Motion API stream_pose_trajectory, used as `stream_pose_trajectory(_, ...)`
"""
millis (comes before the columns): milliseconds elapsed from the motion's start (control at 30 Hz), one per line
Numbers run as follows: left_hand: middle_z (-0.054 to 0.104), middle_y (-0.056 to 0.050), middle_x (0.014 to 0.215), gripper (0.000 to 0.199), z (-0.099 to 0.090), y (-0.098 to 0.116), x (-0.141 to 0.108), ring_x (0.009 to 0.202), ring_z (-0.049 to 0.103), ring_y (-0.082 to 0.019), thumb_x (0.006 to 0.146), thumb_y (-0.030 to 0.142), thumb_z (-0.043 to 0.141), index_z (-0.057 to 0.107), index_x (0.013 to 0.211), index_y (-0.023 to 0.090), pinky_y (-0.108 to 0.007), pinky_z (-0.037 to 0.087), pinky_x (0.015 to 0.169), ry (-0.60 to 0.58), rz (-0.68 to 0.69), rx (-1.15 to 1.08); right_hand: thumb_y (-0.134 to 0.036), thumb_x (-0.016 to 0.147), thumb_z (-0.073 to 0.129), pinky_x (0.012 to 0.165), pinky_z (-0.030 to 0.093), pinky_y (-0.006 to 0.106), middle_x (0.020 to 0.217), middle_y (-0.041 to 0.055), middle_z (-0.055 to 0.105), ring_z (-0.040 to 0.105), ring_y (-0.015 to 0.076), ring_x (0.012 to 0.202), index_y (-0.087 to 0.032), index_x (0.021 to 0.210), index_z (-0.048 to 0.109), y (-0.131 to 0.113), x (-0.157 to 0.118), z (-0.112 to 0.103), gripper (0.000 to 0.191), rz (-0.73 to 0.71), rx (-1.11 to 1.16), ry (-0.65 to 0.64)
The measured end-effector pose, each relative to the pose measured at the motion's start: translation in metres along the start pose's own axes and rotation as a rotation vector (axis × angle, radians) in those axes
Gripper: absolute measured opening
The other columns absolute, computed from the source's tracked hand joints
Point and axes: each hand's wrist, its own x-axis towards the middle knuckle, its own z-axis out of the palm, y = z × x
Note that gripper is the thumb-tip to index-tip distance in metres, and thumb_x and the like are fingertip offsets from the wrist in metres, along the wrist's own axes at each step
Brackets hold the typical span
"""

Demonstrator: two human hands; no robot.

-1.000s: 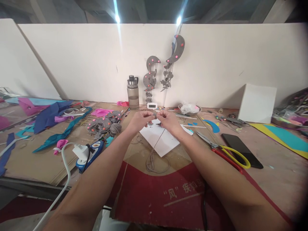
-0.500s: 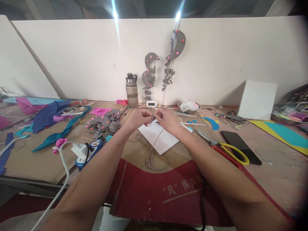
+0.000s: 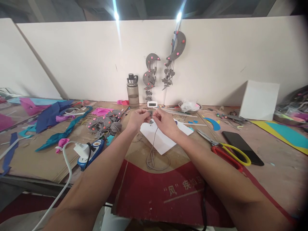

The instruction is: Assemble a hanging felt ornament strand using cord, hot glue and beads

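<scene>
Above a white sheet (image 3: 158, 141), my left hand (image 3: 140, 119) pinches a small grey felt piece (image 3: 151, 113). Close beside it, my right hand (image 3: 164, 121) is closed with thumb and forefinger on a thin grey yarn (image 3: 154, 139). The yarn runs down across the sheet to a loose coil (image 3: 156, 165) on the cardboard. Another small dark piece (image 3: 151, 122) lies under the fingers. The exact spot where yarn and felt meet is too small to make out.
Scissors (image 3: 225, 150) and a phone (image 3: 242, 147) lie right. A power strip (image 3: 97, 149), grey decorated pieces (image 3: 103, 123) and coloured felt (image 3: 54, 112) are left. A water bottle (image 3: 133, 93), small clock (image 3: 152, 104) and hanging moon ornaments (image 3: 179, 48) stand behind.
My hands have drawn slightly apart, so the grey felt piece shows more clearly between them. The whole view has shifted a little.
</scene>
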Motion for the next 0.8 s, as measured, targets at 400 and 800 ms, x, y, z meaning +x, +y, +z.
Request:
stream_pose_trajectory(400, 0.054, 0.003, 0.061, 0.026, -0.001, 0.002, 0.001, 0.053, 0.049, -0.006, 0.058, 0.028, 0.079, 0.062, 0.071, 0.014, -0.019, 0.037, 0.048, 0.057, 0.037, -0.233, -0.037, 0.096, 0.031, 0.070, 0.037, 0.024, 0.076, 0.0030, 0.064, 0.056, 0.0142, 0.072, -0.016, 0.082, 0.063, 0.005, 0.008, -0.028, 0.040, 0.099, -0.106, -0.031)
stream_pose_trajectory(800, 0.054, 0.002, 0.062, 0.031, -0.003, -0.005, 0.004, 0.048, 0.038, -0.002, 0.055, 0.031, 0.083, 0.062, 0.070, 0.013, -0.017, 0.027, 0.044, 0.010, -0.026, -0.312, -0.050, 0.081, 0.058, 0.074, 0.045, 0.027, 0.101, 0.0194, 0.070, 0.066, 0.0262, 0.094, -0.010, 0.098, 0.069, 0.053, -0.018, -0.040, 0.045, 0.589, -0.662, -0.509)
